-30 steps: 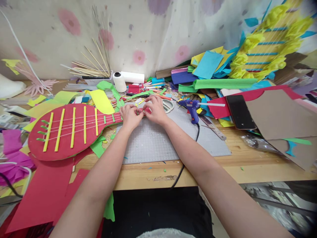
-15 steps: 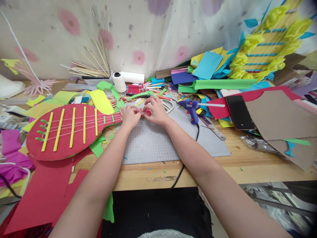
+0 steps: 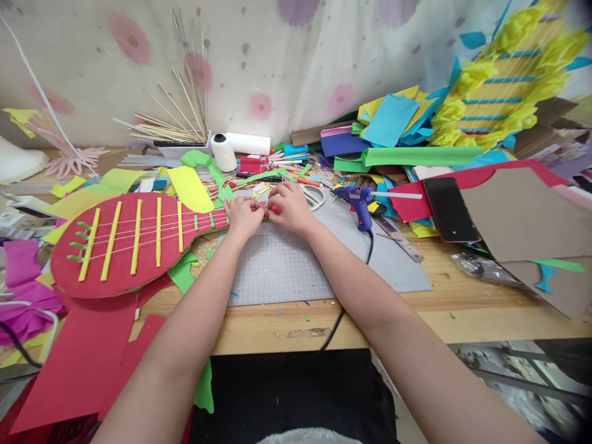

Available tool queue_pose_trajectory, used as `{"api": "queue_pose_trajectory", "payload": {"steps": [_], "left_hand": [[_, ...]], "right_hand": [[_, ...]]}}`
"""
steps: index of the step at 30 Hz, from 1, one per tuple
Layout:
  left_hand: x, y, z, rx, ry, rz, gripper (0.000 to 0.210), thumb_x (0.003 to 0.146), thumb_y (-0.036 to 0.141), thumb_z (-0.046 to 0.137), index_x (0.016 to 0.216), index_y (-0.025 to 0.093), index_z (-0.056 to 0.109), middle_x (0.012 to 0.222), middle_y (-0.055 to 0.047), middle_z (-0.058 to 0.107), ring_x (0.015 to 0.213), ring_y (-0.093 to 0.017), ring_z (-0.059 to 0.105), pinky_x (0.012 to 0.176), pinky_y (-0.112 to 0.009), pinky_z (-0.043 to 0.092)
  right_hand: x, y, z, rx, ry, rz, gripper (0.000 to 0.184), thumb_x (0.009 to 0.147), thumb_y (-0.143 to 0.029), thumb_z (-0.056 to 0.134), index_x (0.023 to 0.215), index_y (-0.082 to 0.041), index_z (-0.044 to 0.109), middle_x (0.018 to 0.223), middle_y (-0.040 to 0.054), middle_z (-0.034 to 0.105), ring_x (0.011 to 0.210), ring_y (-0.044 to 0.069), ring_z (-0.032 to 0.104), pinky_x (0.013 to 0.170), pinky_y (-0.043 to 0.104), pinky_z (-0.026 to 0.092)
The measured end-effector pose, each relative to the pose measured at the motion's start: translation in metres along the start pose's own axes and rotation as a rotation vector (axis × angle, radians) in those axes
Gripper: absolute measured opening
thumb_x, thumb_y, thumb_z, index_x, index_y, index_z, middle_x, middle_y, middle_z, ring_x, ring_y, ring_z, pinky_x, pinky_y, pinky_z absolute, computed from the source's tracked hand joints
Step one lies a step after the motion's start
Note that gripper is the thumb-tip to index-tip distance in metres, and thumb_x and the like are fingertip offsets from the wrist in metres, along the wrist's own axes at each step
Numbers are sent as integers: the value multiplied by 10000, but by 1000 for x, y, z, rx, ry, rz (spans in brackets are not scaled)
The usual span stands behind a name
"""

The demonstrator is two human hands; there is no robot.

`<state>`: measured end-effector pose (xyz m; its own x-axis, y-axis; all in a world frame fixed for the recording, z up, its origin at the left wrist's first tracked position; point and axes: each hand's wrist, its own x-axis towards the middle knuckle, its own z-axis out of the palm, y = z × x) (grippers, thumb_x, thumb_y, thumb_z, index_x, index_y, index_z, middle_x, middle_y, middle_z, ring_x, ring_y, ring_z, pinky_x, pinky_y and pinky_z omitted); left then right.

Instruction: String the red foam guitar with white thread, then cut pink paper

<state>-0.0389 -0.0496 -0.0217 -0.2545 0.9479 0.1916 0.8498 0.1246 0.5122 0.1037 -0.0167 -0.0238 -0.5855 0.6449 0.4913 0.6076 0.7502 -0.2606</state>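
A red craft lute (image 3: 124, 240) with yellow strips, green pegs and white strings (image 3: 139, 231) lies at the left, its neck running to the right. Over the narrow neck is my left hand (image 3: 245, 216), thumb and fingers pinched together by the strings. My right hand (image 3: 291, 206) is curled at the red head end (image 3: 276, 209), fingertips closed close to those of my left hand. Whatever lies between the fingertips is too small to make out. Under both hands is a grey cutting mat (image 3: 282, 265). White-handled scissors (image 3: 315, 197) rest just beyond my right hand.
A blue glue gun (image 3: 361, 206) lies right of my hands, its black cord (image 3: 333, 330) passing under my right forearm. Nearby are a metal ruler (image 3: 400, 240) and a phone (image 3: 451, 209). Thread spools (image 3: 223, 153), sticks and coloured sheets line the back.
My right fingers have drawn in and lowered slightly, showing more of the red head end. My left hand stays nearly in place. The view has shifted a little.
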Motion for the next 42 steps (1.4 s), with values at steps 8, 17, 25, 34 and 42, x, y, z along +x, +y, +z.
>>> {"api": "queue_pose_trajectory", "payload": {"steps": [8, 17, 25, 34, 42], "left_hand": [[-1, -1, 3, -4, 30, 11, 129, 748, 249, 579, 651, 233, 663, 1041, -29, 681, 1138, -247, 532, 1132, -508, 159], [0, -2, 4, -3, 31, 16, 134, 751, 255, 577, 672, 232, 682, 1044, -41, 682, 1144, -256, 527, 1133, -505, 152], [-3, 0, 1, -9, 33, 21, 145, 747, 251, 571, 642, 232, 669, 1021, -33, 682, 1113, -252, 535, 1129, -491, 153], [-2, 0, 2, 2, 22, 3, 141, 751, 261, 559, 690, 232, 683, 1064, -45, 671, 1150, -262, 515, 1142, -493, 127], [-2, -2, 3, -3, 30, 24, 129, 758, 263, 563, 663, 237, 646, 1033, -45, 671, 1141, -261, 516, 1133, -504, 147]], "right_hand": [[0, 9, -2, 5, 117, 119, 145, 789, -203, 545, 886, -191, 652, 1032, 103, 599, 1063, 269, 444, 953, 431, 317], [1, 13, 4, 190, -1, 33, 98, 783, -203, 570, 771, -202, 667, 963, 73, 604, 1022, 242, 476, 932, 413, 349], [2, 26, -6, -66, 206, 335, 110, 741, -188, 535, 819, -182, 613, 983, 118, 578, 1030, 283, 464, 888, 427, 364], [6, 21, -17, 421, -104, 236, 244, 745, -238, 574, 982, -182, 588, 909, 34, 636, 735, 147, 525, 691, 284, 411], [8, 8, -5, 334, -200, 244, 110, 728, -186, 616, 683, -168, 517, 848, 30, 583, 757, 136, 521, 685, 255, 380]]}}
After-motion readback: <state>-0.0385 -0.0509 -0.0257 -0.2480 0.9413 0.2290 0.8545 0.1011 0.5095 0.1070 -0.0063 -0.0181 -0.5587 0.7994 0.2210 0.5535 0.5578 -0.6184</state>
